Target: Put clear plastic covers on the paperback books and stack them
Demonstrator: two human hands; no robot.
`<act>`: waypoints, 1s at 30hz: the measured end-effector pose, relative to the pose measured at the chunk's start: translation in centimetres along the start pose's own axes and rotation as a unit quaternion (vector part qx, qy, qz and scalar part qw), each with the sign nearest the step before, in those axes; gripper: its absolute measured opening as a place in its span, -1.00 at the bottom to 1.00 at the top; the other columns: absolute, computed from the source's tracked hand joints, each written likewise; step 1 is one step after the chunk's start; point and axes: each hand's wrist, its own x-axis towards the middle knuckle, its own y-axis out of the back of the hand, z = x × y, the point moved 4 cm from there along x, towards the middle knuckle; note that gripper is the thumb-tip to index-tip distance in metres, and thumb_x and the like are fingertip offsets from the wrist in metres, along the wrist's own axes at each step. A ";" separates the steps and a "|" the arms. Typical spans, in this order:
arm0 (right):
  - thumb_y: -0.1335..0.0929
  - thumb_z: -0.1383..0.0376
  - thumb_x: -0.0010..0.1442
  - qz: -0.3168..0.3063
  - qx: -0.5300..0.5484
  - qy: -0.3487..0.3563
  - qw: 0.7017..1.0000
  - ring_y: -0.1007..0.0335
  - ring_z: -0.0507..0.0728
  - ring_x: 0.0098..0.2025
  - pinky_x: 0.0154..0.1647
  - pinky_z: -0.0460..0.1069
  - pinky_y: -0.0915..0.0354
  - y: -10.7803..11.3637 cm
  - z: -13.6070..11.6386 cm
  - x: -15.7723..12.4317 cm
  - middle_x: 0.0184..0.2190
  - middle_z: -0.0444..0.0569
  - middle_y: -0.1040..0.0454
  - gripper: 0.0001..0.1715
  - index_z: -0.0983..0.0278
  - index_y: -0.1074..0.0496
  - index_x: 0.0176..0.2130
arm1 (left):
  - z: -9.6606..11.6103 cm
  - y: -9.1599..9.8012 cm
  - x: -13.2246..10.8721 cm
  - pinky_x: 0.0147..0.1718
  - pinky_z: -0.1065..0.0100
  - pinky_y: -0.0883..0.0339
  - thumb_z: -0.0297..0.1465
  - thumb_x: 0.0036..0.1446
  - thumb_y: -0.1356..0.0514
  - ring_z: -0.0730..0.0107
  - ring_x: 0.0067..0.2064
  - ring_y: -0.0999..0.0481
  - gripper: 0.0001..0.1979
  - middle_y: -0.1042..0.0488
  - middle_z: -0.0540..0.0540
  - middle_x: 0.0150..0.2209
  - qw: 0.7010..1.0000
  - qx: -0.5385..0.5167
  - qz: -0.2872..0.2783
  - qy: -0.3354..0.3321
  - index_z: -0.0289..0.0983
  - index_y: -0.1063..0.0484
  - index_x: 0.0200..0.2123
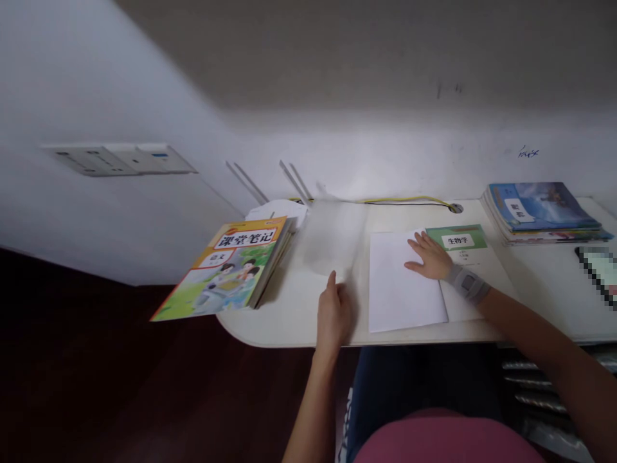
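My right hand [430,257], with a grey band on its wrist, lies flat with fingers spread on a blank white sheet [405,289]. Under the sheet's right side is a textbook with a green-and-white cover [470,257]. My left hand [332,315] is by the desk's front edge, index finger stretched and the other fingers curled. At its fingertips is a thin translucent sheet [332,235], smeared by motion; the exact grip is partly hidden. Left of it lies a stack of books topped by a colourful notebook [231,270], overhanging the desk's end.
On the right of the white desk [284,325] stands a book stack with a blue cover [537,206], with a pixelated phone-like object [600,270] in front. A white router-like device [274,211] with antennas and a yellow cable [409,200] sit along the wall.
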 end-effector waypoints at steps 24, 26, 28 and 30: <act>-0.45 0.04 0.03 0.153 0.031 0.004 0.988 0.35 0.48 0.35 0.21 0.33 -0.08 -0.5 -8.2 -14.1 0.37 0.25 0.44 0.26 0.30 0.36 0.36 | 4.3 1.9 0.0 -0.14 0.17 -0.39 -0.29 -0.22 -0.38 0.37 -0.33 -0.49 -0.72 -0.43 0.07 -0.47 0.807 -0.551 -0.089 0.191 -0.24 -0.40 -0.43; -0.40 0.12 0.12 0.164 0.049 0.003 0.985 0.25 0.44 0.35 0.18 0.29 -0.17 -0.2 -8.3 -14.0 0.37 0.25 0.43 0.17 0.27 0.42 0.35 | 6.8 2.4 0.4 -0.08 0.10 -0.39 -0.36 -0.19 -0.38 0.35 -0.27 -0.51 -0.77 -0.42 0.07 -0.47 0.758 -0.619 -0.112 0.171 -0.21 -0.40 -0.44; -0.32 0.18 0.21 0.167 0.077 0.004 0.983 0.15 0.39 0.33 0.13 0.24 -0.26 0.0 -8.3 -13.9 0.37 0.24 0.39 0.05 0.25 0.45 0.35 | 9.3 2.4 0.8 -0.04 0.06 -0.37 -0.39 -0.14 -0.36 0.29 -0.18 -0.51 -0.82 -0.47 0.03 -0.41 0.738 -0.647 -0.134 0.139 -0.17 -0.41 -0.44; -0.25 0.23 0.27 0.170 0.113 0.004 0.979 0.10 0.35 0.33 0.11 0.21 -0.29 0.1 -8.2 -14.0 0.37 0.22 0.33 -0.07 0.23 0.44 0.35 | 11.4 1.6 1.2 -0.01 0.02 -0.34 -0.32 -0.06 -0.32 0.20 -0.04 -0.47 -0.87 -0.51 -0.02 -0.25 0.734 -0.657 -0.137 0.101 -0.16 -0.41 -0.42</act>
